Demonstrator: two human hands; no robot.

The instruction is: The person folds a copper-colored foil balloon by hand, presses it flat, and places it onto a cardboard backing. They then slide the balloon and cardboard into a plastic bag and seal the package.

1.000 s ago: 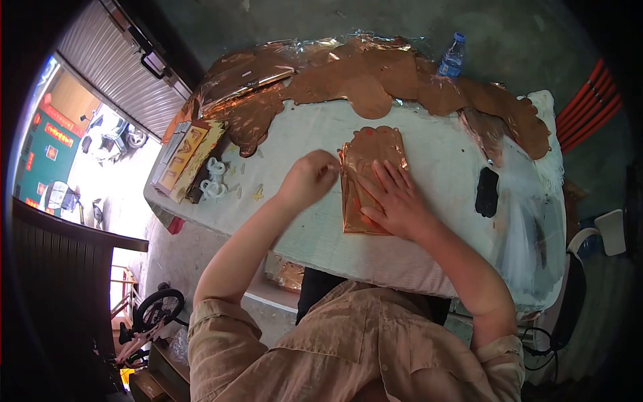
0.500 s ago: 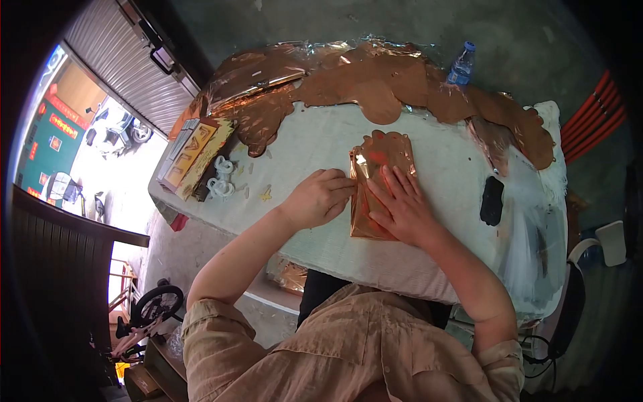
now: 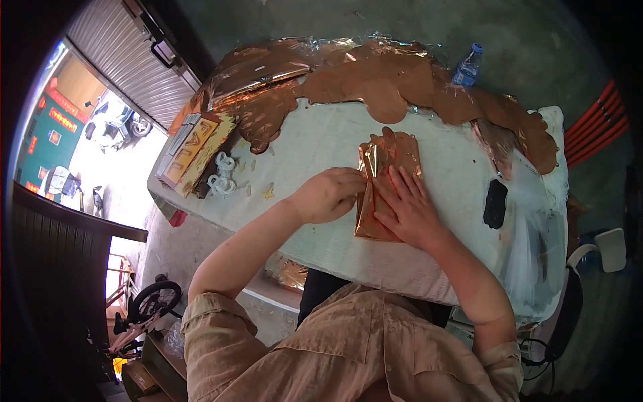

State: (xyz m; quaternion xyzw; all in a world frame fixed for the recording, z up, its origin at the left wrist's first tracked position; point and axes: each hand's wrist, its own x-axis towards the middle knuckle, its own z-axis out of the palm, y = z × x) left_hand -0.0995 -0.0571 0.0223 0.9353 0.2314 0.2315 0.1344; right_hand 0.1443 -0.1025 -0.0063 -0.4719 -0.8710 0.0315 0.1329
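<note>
On the pale cloth of the table (image 3: 321, 249) lies a folded copper-coloured foil balloon (image 3: 376, 224), its scalloped end pointing away from me. My right hand (image 3: 407, 208) rests flat on it with the fingers spread. At its left edge, my left hand (image 3: 329, 194) is closed, thumb and fingertips pinching the foil's border. The fingertips are partly hidden, but the foil lifts into a crease beside them. More flat copper foil balloons (image 3: 385, 84) lie spread along the far side of the table.
Printed cards (image 3: 194, 151) and white ribbon coils (image 3: 222, 173) lie at the table's left. A water bottle (image 3: 467, 65) stands at the back right. Nearer on the right are a black pouch-like item (image 3: 495, 204) and clear plastic bags (image 3: 526, 248).
The foil's left side has risen into a sharper fold near my left hand. My right hand stays flat on it. The view has shifted slightly.
</note>
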